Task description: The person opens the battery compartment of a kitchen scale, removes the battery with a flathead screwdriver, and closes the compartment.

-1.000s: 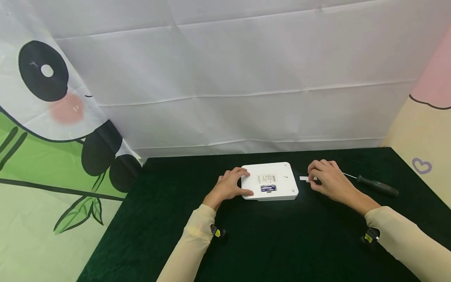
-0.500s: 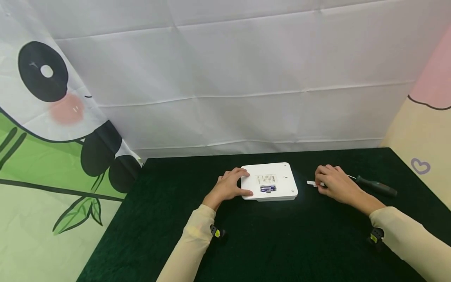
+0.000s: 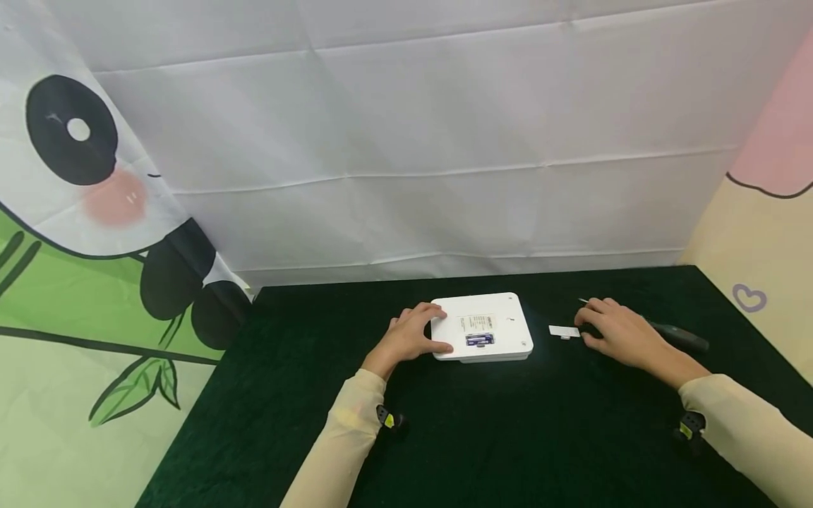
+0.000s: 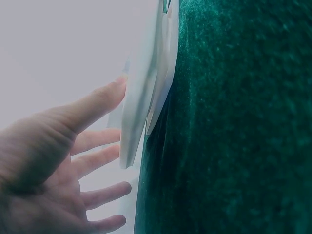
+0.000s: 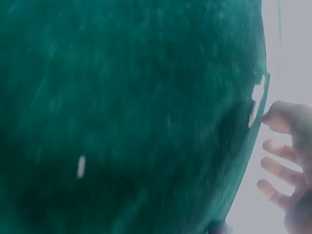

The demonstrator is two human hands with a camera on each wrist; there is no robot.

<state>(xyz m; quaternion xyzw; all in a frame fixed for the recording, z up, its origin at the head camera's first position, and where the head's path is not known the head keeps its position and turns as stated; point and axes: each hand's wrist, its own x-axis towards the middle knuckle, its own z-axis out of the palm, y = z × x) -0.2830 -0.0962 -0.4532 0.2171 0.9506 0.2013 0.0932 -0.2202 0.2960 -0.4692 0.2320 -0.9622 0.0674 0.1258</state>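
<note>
A flat white device (image 3: 508,317) lies underside up, with a printed label and batteries (image 3: 479,340) in its uncovered bay. My left hand (image 3: 408,337) rests on the left end of it, thumb on the near part and fingers on the far corner. In the left wrist view its fingers are spread, the thumb tip against the device (image 4: 139,107). To the right lies a small white battery cover (image 3: 564,331) with a tab. Just beside it is my right hand (image 3: 616,335), fingers relaxed and holding nothing; the right wrist view shows its thumb tip near the cover (image 5: 258,92).
A screwdriver (image 3: 682,339) with a dark handle lies beyond the right hand, its shaft partly hidden behind the hand. The dark green cloth (image 3: 483,437) covers the table. A white curtain (image 3: 406,212) hangs behind its far edge.
My right hand has drawn the battery cover to the right, away from the device, and let go of it on the table. The left hand stays on the device.
</note>
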